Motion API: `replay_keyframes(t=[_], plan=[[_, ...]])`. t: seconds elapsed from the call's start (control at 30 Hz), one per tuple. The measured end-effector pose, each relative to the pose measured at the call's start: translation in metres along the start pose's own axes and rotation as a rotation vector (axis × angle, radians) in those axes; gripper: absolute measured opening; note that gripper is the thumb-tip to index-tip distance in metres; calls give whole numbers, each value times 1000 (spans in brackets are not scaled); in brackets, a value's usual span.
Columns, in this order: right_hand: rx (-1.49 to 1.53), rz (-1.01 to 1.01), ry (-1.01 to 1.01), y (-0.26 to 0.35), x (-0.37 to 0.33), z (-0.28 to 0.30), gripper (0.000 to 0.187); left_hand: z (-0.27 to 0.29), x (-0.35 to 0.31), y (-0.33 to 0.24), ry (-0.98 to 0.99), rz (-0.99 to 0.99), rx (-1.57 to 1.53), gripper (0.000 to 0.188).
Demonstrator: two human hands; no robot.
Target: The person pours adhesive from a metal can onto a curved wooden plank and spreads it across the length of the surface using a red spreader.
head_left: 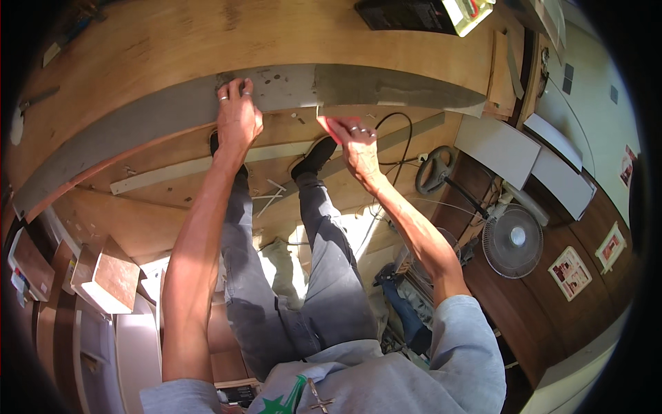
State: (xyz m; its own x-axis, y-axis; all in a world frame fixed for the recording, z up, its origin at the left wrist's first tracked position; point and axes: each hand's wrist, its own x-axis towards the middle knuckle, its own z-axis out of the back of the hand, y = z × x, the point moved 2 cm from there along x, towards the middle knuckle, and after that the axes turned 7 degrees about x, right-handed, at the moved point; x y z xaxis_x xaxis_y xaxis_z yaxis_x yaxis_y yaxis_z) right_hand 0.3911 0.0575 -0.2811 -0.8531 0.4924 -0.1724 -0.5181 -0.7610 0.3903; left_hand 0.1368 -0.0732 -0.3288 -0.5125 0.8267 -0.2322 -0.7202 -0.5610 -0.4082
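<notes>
Head cam: looking down past a grey shirt point(372, 379) and dark grey trousers point(338, 297) at a long grey strip point(158, 114), which bows across the upper half thanks to the fisheye. It sits between a big wood-toned panel point(172, 41) beyond it and more wood-toned boards on the near side. Its surface changes at a crisp line just up from the right hand: lighter grey with some dark spots left of it, darker grey to the right.

Left hand point(239, 117) is on the strip, fingers bent and fingertips down on its face, left of those spots. Can't tell if anything small is tucked under them. Right hand point(360, 146) is closed, gripping a flat red piece point(332, 127) by the strip's near edge. A thin pale edge sticks up at the red piece's left end; can't tell whether it actually touches the strip.

Below the hands, dark shoes point(314, 158) stand beside a long pale slat point(186, 172), with a few thin white sticks point(273, 196) lying near. A black cable point(412, 131) loops off to the right of the right hand. Further right there's a round fan point(512, 239) and some white panels point(496, 148); lower left, a brown box point(107, 274). Dark container point(403, 15) up top.
</notes>
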Motion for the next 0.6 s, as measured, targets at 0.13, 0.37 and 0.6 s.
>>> replay_keyframes(t=[0.13,0.37,0.6], plan=[[-23,71,-134,24,47,5,51,-2,-3,5,-39,5,-15,57],[-60,22,-231,23,95,-34,50,2,2,4,-3,-15,6,58],[-99,36,-267,29,105,-35,48,2,-2,6,-78,-47,5,56]])
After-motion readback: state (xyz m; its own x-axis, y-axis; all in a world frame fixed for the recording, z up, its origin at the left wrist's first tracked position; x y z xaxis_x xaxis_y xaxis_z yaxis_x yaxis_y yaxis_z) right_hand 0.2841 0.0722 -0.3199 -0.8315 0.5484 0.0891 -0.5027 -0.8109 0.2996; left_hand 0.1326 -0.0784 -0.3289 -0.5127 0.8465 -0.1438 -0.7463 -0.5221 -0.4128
